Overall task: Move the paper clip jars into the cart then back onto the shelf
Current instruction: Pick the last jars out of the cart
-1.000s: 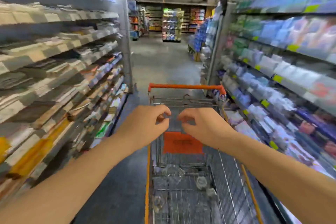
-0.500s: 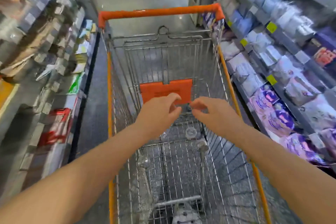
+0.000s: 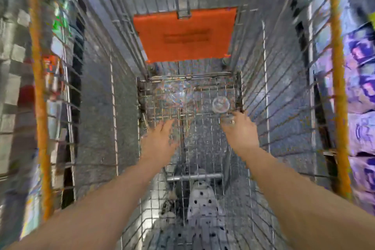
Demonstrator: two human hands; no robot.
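Note:
I look straight down into a wire shopping cart (image 3: 253,91). A clear paper clip jar (image 3: 220,104) with a round lid stands on the cart floor at the far right. A second clear jar (image 3: 176,95), badly blurred, lies to its left. My right hand (image 3: 240,130) reaches deep into the cart, and its fingertips meet another clear jar (image 3: 228,121) just below the lidded one; blur hides whether it grips. My left hand (image 3: 159,140) is stretched out flat with fingers apart, just short of the blurred jar, holding nothing.
An orange plastic flap (image 3: 184,34) hangs on the cart's far end wall. Orange rails (image 3: 38,87) run along both top edges. Store shelves with packaged goods (image 3: 361,79) flank the cart. A polka-dot garment (image 3: 200,205) shows below through the mesh.
The view has tilted from the aisle down into the cart. Both hands have dropped from near the orange flap to the cart floor beside the jars.

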